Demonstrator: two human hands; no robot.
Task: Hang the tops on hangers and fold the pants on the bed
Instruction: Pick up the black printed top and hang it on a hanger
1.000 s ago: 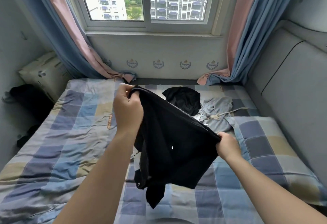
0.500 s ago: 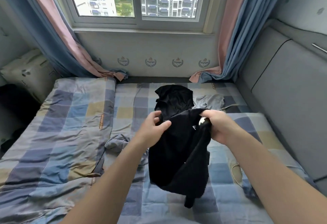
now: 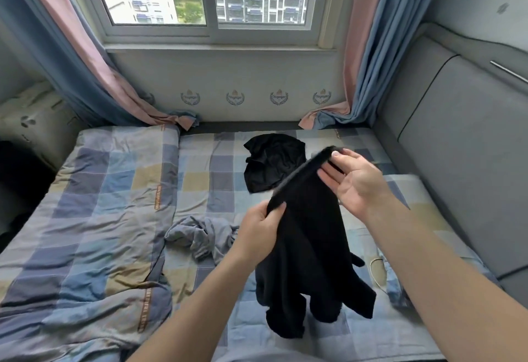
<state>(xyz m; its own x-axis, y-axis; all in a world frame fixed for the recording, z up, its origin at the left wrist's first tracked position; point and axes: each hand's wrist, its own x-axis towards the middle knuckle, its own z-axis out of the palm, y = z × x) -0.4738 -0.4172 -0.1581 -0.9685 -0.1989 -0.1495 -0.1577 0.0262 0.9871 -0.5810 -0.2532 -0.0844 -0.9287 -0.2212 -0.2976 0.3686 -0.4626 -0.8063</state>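
Note:
I hold a black garment (image 3: 308, 247) up over the bed (image 3: 200, 178); it hangs doubled from a folded top edge, its lower ends dangling. My left hand (image 3: 260, 233) grips the near end of that edge. My right hand (image 3: 354, 181) pinches the far end between thumb and fingers, palm facing me. Another black garment (image 3: 271, 164) lies crumpled further back on the bed. A grey-blue garment (image 3: 203, 236) lies bunched to the left of my left hand. A pale cord (image 3: 374, 270) shows beneath the held garment on the right.
A checked duvet (image 3: 85, 218) covers the left half of the bed. A padded grey headboard (image 3: 457, 147) runs along the right. Curtains (image 3: 368, 47) hang at both sides of the window and pool on the bed's far edge. A pillow (image 3: 31, 116) sits far left.
Over the last second my hands came together, doubling the spread black garment. Now they have moved apart a little along the folded edge, which slants from near left to far right.

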